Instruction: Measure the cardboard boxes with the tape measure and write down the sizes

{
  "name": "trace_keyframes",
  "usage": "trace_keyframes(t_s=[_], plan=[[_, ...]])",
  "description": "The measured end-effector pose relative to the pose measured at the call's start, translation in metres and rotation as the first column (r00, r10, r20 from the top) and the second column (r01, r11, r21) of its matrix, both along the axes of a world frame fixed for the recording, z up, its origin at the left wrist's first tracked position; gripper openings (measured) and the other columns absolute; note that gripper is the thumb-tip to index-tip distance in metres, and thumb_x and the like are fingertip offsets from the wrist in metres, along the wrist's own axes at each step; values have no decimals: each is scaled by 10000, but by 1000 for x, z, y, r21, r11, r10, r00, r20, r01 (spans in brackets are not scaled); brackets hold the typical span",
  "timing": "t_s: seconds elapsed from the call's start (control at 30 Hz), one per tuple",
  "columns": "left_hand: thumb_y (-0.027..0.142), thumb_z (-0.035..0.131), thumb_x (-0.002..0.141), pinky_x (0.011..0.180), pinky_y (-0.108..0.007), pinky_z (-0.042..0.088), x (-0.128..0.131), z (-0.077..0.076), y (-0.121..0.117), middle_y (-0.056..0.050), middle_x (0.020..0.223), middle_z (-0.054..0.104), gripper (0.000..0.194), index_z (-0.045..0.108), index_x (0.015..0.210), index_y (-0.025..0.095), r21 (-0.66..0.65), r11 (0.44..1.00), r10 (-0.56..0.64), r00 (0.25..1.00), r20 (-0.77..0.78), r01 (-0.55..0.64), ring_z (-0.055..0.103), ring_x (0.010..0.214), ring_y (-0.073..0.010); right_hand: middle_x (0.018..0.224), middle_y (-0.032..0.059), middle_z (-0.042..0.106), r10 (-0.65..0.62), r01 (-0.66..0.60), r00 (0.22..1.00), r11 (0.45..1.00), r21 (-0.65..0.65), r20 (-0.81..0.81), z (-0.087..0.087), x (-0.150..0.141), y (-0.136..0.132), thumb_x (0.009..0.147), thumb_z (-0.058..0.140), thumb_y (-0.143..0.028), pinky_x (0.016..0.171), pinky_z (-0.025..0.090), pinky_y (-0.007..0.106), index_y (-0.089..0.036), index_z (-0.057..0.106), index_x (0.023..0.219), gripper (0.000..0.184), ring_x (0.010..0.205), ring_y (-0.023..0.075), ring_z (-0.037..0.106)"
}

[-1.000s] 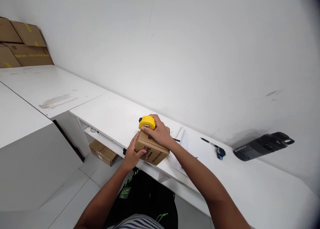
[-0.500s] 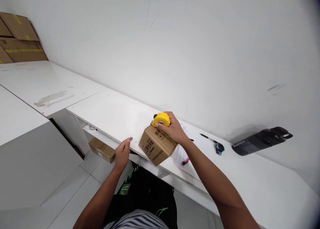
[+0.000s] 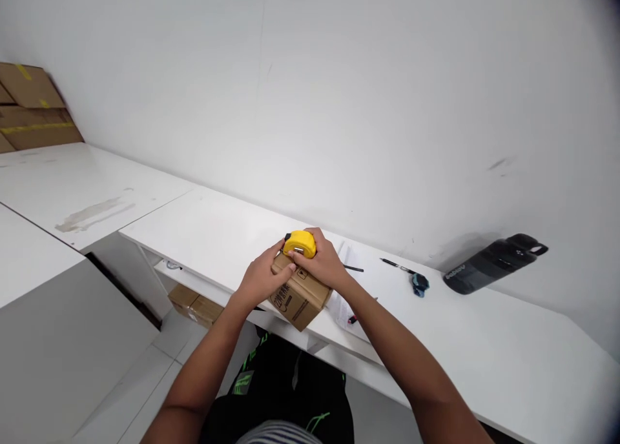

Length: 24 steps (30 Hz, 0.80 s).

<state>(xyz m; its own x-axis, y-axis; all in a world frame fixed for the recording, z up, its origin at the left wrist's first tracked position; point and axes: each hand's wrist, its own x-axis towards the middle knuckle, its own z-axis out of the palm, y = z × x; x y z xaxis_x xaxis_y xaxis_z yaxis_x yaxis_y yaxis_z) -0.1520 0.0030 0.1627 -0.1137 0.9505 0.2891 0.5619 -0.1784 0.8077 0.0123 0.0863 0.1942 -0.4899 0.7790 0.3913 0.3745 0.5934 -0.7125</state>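
My right hand (image 3: 323,261) is closed around a yellow tape measure (image 3: 300,244), held at the far top edge of a small brown cardboard box (image 3: 303,305). Dark printing covers the box, which sits tilted near the front edge of the white desk (image 3: 213,218). My left hand (image 3: 264,276) grips the box's left upper corner, its thumb lying on the top face and its fingertips close to the front of the tape measure. Whether those fingertips also touch the tape's end cannot be made out.
Right of the box lie printed papers (image 3: 341,305) with a red pen (image 3: 352,319). Farther right are a black pen (image 3: 397,265), a small blue-black item (image 3: 419,284) and a dark bottle (image 3: 494,263). Cartons (image 3: 36,105) stand far left; another carton (image 3: 194,305) is below the desk.
My left hand has moved up and right from beside the box onto its upper corner. My right hand still holds the tape measure on the box. The camera view has shifted slightly.
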Motion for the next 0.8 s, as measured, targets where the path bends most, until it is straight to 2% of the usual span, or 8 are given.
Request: trace_keyframes(t_s=[0.07, 0.17, 0.3, 0.43, 0.57, 0.7, 0.8], plan=[[451, 547, 868, 1064, -395, 409, 0, 0, -1, -61, 1448, 520, 622, 436, 1447, 255, 21, 1000, 18, 997, -74, -16, 516, 1287, -286, 973, 28, 676, -12, 11, 999, 1000, 15, 40, 2, -1, -1, 765, 652, -475, 740, 497, 374, -250, 487, 1098, 436, 844, 228, 639], [461, 504, 887, 940, -367, 474, 1, 5, -1, -35, 1316, 633, 560, 469, 1420, 295, -10, 1000, 14, 982, -186, -16, 608, 1149, -278, 958, 27, 676, -45, 43, 996, 999, 23, 80, 5, -2, -5, 781, 627, -480, 711, 486, 366, -245, 479, 1095, 419, 825, 230, 641], [510, 429, 916, 805, -341, 478, 0, 13, -1, -43, 1147, 713, 537, 477, 1416, 319, -72, 990, 76, 897, -436, -119, 659, 1014, -286, 927, 24, 678, -103, 98, 986, 994, 41, 131, 8, 4, -15, 787, 620, -473, 671, 471, 354, -248, 489, 1087, 397, 802, 237, 641], [563, 411, 912, 784, -338, 464, -5, 20, 1, -56, 1233, 682, 579, 461, 1435, 319, -78, 991, 48, 822, -567, -112, 643, 1060, -303, 965, 37, 682, -160, 152, 980, 986, 74, 115, 6, 24, -29, 765, 650, -453, 669, 479, 362, -257, 516, 1099, 410, 816, 246, 647], [573, 385, 919, 788, -344, 466, -7, 26, 4, -32, 1370, 602, 584, 448, 1443, 322, -87, 995, -13, 807, -591, -48, 614, 1136, -311, 932, 40, 679, -269, 270, 963, 963, 9, -31, -6, 63, -44, 734, 701, -483, 652, 510, 365, -242, 526, 1089, 463, 772, 229, 641], [570, 360, 931, 814, -335, 469, -6, 28, 5, -18, 1396, 582, 576, 440, 1446, 323, -102, 993, -21, 796, -605, -52, 599, 1173, -296, 905, 28, 658, -383, 378, 901, 923, -63, -203, -29, 105, -67, 713, 737, -480, 607, 531, 348, -231, 525, 1088, 497, 705, 193, 616], [551, 373, 933, 843, -337, 476, -6, 30, 7, -20, 1393, 585, 573, 433, 1453, 317, -114, 993, -36, 795, -605, -42, 589, 1191, -294, 869, 13, 647, -453, 441, 853, 891, -106, -258, -45, 120, -87, 713, 748, -460, 557, 532, 326, -234, 517, 1092, 498, 655, 174, 607]])
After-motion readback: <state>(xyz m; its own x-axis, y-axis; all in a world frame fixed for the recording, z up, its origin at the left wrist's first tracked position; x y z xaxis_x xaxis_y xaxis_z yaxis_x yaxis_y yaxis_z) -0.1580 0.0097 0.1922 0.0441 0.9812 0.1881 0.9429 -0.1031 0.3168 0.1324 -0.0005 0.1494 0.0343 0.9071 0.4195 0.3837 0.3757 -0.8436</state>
